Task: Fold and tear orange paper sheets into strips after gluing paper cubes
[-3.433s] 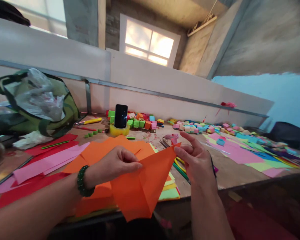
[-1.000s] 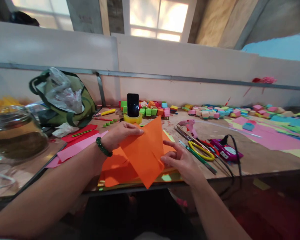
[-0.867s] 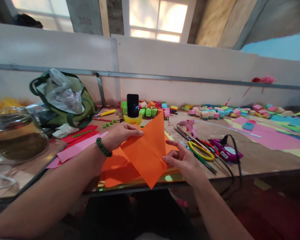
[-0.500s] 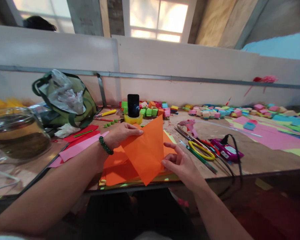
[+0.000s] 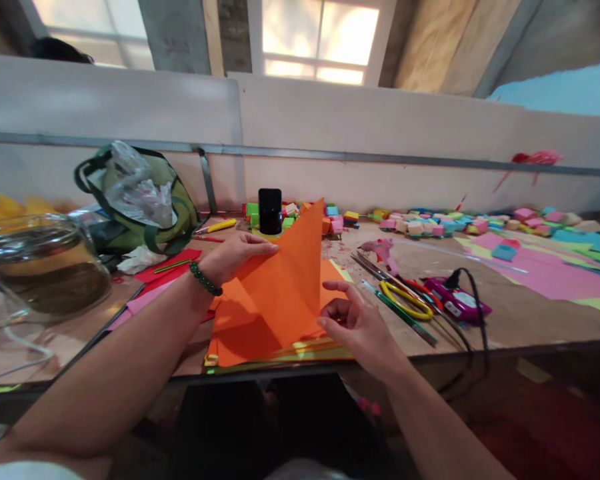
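Note:
An orange paper sheet (image 5: 300,267) stands tilted up above a stack of orange and yellow paper (image 5: 235,333) at the table's front edge. My left hand (image 5: 247,253), with a green bead bracelet at the wrist, pinches the sheet's upper left edge between thumb and fingers. At the sheet's right edge, my right hand (image 5: 353,320) has its thumb and a curled finger closed on the paper low down, its index finger bent above. Behind the sheet, a black phone (image 5: 270,211) stands upright in a yellow holder, now partly hidden.
Scissors with yellow handles (image 5: 405,301), a pink glue gun (image 5: 380,252) and a purple device (image 5: 457,300) with a black cable lie right. Small coloured paper boxes (image 5: 420,225) line the back. Left are a glass jar (image 5: 45,273) and a green bag (image 5: 180,207).
The orange sheet's top corner has risen, and its lower point has come down over the stack. My left hand has moved slightly left and up. The view has shifted a little.

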`<state>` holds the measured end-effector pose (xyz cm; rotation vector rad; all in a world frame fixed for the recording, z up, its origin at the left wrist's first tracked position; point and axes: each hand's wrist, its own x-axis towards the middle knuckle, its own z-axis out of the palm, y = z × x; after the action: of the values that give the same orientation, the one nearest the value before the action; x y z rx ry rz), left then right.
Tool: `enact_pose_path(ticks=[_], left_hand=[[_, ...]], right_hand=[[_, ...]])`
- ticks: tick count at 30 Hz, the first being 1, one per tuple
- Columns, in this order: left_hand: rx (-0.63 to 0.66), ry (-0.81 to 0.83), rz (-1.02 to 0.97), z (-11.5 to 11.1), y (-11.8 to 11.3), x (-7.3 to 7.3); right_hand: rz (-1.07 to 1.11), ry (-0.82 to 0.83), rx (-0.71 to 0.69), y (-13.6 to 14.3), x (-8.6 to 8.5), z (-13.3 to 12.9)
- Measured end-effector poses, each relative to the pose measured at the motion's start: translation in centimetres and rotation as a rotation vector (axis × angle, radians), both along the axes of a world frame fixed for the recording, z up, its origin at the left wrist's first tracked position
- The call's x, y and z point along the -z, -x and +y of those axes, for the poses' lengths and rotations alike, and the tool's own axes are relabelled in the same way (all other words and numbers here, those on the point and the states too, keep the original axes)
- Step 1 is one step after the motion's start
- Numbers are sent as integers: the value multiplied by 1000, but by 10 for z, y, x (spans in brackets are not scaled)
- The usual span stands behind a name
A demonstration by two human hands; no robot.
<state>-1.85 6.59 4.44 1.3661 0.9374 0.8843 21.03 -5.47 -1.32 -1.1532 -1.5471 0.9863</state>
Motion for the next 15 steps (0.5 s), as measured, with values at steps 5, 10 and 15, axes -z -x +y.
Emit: enact_pose_path(ticks=[5, 10, 15], left_hand=[[59, 69, 88, 9, 8, 1], [258, -196, 611, 16, -13, 20], [366, -239, 741, 23, -34, 35]], right_hand=[[-118, -193, 121, -27, -7, 4], [-557, -626, 205, -46, -10, 16], [-979, -566, -15, -49, 4, 38]])
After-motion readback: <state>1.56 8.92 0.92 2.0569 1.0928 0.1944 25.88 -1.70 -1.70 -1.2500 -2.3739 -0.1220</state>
